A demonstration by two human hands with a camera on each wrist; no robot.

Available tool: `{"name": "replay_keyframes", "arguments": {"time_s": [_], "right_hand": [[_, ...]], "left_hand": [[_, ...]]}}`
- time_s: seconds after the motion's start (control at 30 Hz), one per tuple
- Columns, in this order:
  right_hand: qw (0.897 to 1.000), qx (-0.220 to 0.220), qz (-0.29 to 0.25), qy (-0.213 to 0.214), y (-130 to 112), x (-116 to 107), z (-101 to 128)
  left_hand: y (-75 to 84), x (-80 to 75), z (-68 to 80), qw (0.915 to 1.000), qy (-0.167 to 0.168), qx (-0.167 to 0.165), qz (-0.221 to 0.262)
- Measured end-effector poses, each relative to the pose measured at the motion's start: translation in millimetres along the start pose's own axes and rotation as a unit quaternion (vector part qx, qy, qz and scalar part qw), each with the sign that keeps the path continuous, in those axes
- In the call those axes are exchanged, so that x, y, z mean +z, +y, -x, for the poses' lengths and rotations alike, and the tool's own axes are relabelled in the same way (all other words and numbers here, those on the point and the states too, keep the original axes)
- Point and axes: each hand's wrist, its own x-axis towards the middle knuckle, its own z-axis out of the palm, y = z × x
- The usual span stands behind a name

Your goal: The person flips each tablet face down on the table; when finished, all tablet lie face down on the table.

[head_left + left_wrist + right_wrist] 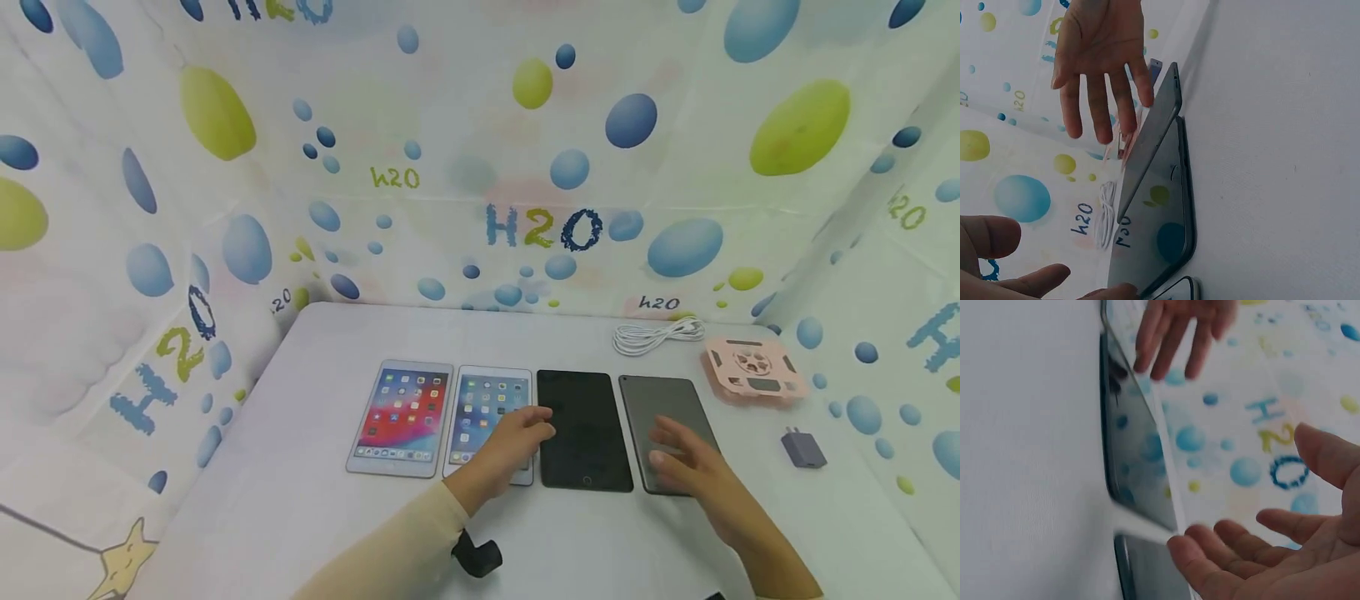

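White table (300, 500), bubble-print "H2O" curtain (540, 225) on three sides. Four tablets in row: two lit (401, 417) (487, 408), two dark (585, 429) (663, 417). Left hand (517, 442) over second lit tablet's edge, fingers relaxed, holding nothing. Right hand (690, 462) above rightmost dark tablet, fingers spread. Cable (656, 335), pink stand (753, 368), charger (802, 448) at right.

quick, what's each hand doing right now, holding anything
Left hand: open, fingers relaxed over the second lit tablet, no grip.
Right hand: open, fingers straight over the rightmost dark tablet, holding nothing.
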Motion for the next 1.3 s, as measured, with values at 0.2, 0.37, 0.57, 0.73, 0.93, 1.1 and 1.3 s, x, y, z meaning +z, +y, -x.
{"name": "replay_keyframes", "arguments": {"time_s": [0.2, 0.37, 0.57, 0.73, 0.93, 1.1, 1.3], "right_hand": [[0.997, 0.019, -0.074, -0.028, -6.1, 25.5, -15.2], [0.993, 0.029, -0.107, -0.037, -1.4, 29.7, -18.1], [0.986, 0.04, -0.154, -0.038, 1.8, 30.1, -17.5], [0.976, 0.047, -0.21, -0.032, 1.7, 28.2, -18.5], [0.966, 0.024, -0.252, -0.055, 4.4, 31.9, -17.6], [0.96, -0.02, -0.27, -0.076, 7.0, 39.2, -18.0], [0.941, -0.093, -0.3, -0.128, 6.5, 48.3, -21.7]], "left_hand": [[-3.4, 2.3, -3.5, 0.9996, -0.002, -0.024, 0.016], [-5.7, 4.1, -3.3, 0.9996, -0.002, -0.024, 0.014], [-3.0, 8.2, -0.2, 0.9993, -0.021, -0.02, 0.024], [-1.0, 11.3, -1.2, 0.9998, 0.001, -0.013, 0.013], [3.0, 13.6, -1.7, 0.9997, 0.001, -0.023, 0.001], [8.2, 17.0, -4.1, 0.9994, -0.014, -0.023, -0.021], [15.3, 15.6, -6.7, 0.9986, -0.021, -0.016, -0.045]]}}
